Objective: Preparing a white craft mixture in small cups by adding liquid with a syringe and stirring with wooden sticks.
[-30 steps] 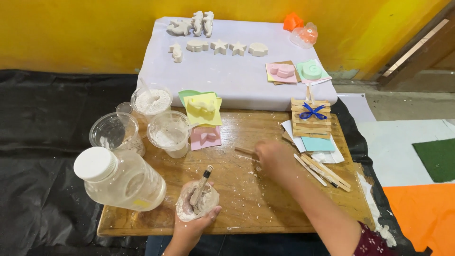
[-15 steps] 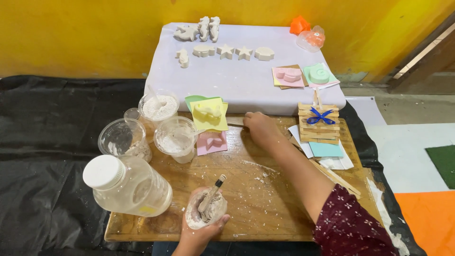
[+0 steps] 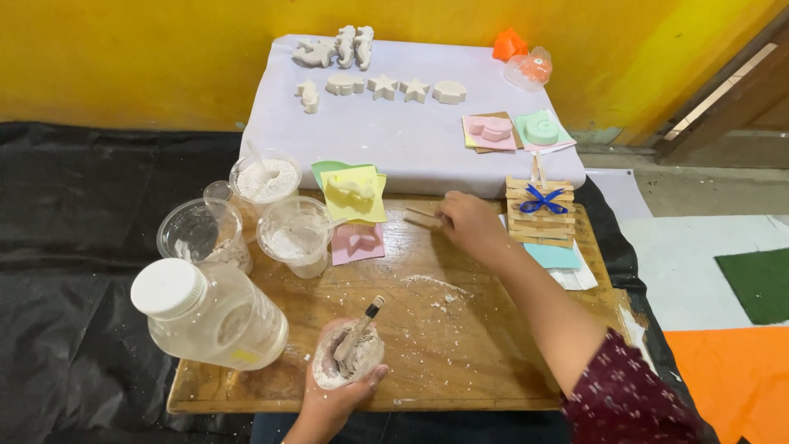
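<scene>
At 6 o'clock the left hand [image 3: 333,396] grips a small cup [image 3: 349,359] of white paste with a brush [image 3: 359,326] standing in it. At 12 o'clock on the wooden surface [image 3: 460,329], the right hand [image 3: 468,226] pinches a wooden stick [image 3: 421,215]. Farther, at 10 o'clock, plastic cups [image 3: 292,234] hold white powder.

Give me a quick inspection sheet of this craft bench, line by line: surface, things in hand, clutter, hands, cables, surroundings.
Surface: wooden board, dusted with white powder and crumbs, lying on black sheeting.
Things in hand: small white-caked cup with a stick tool standing in it; flat wooden stick at the board's far edge.
Clutter: capped clear jar, three plastic cups of white powder, moulds on coloured paper, bundle of sticks with a blue bow, white cast shapes on a pale cloth.
Hands: left hand has its grip around the cup; right hand touches the flat stick.
Cables: nothing seen.
Surroundings: yellow wall, orange and green mats on the floor.
</scene>
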